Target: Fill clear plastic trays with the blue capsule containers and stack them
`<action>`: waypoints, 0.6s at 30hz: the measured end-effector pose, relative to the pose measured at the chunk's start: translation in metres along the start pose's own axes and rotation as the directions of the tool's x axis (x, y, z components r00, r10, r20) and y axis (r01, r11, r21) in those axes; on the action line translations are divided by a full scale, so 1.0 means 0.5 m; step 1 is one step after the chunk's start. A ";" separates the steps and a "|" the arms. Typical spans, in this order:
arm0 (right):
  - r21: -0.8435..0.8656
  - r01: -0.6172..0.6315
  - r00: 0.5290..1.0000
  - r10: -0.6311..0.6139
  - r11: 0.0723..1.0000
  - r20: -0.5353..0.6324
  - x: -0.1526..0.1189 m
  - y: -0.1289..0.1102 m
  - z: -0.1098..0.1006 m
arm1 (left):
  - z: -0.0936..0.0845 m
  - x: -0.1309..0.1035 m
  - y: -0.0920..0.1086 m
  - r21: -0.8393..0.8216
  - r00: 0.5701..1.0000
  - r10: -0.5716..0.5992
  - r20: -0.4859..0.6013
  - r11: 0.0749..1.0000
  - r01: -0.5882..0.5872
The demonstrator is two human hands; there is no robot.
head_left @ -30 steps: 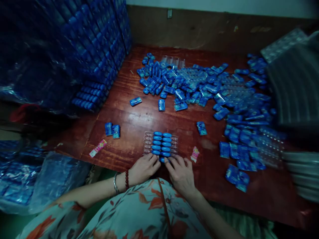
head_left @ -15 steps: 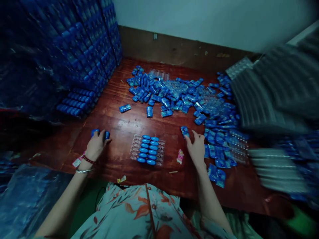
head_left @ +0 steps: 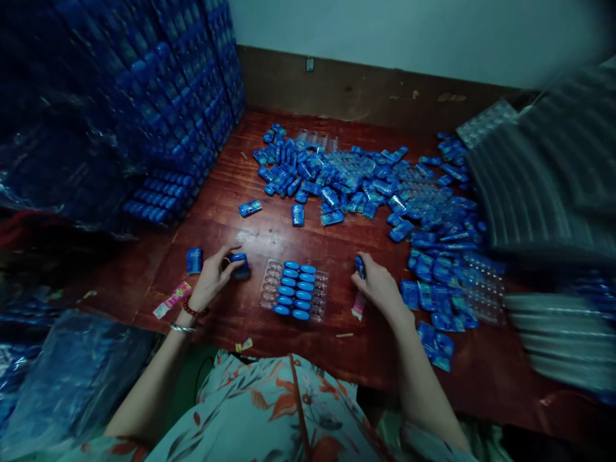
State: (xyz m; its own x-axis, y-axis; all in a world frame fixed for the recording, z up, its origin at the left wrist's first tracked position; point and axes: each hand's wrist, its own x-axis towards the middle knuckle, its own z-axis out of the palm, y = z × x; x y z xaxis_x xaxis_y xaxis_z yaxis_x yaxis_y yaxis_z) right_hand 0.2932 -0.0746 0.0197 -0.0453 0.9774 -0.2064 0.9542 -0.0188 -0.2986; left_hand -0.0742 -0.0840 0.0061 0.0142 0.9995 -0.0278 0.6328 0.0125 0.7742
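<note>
My left hand (head_left: 215,276), with a red bead bracelet and a silver bangle, grips a small blue pack (head_left: 239,264) between thumb and fingers, left of the tray. Another blue pack (head_left: 194,261) lies on the table beyond that wrist. On the right, my right hand (head_left: 379,287) pinches a blue pack (head_left: 359,264) that its fingers partly cover. Between the hands sits a clear plastic tray (head_left: 319,296). Two columns of blue oval pieces (head_left: 287,290) stand in its middle, with see-through cups on either side.
Loose blue packs (head_left: 332,186) are heaped at the back and right, with clear trays among them. Stacked grey trays (head_left: 539,186) lean at right. Tall wrapped stacks of blue packs (head_left: 168,102) rise at left. Pink wrappers (head_left: 172,300) lie on the wooden table (head_left: 221,224).
My left hand has moved right toward the tray with one pack, leaving another pack behind on the table. The pack in my right hand has turned more upright. The view has shifted slightly.
</note>
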 end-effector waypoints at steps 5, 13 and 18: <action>0.462 0.211 0.967 -0.116 0.861 -0.226 -0.049 -0.036 0.033 | 0.065 0.005 0.054 -0.256 0.989 -0.022 -0.143 0.966 -0.015; 0.523 0.277 0.923 -0.071 0.806 -0.379 -0.047 -0.041 0.094 | 0.098 0.002 0.056 0.027 0.992 0.107 -0.061 0.994 -0.106; 0.523 0.284 0.929 -0.097 0.803 -0.356 -0.047 -0.026 0.094 | 0.079 -0.022 0.017 0.074 0.974 0.195 0.117 0.976 -0.205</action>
State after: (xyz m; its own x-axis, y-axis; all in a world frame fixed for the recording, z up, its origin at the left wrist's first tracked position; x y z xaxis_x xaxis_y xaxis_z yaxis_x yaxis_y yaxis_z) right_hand 0.2682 -0.1071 -0.0153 -0.0295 0.9852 0.1688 0.5988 0.1527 -0.7862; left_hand -0.0383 -0.0960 -0.0119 0.2280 0.9724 0.0501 0.6721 -0.1944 0.7145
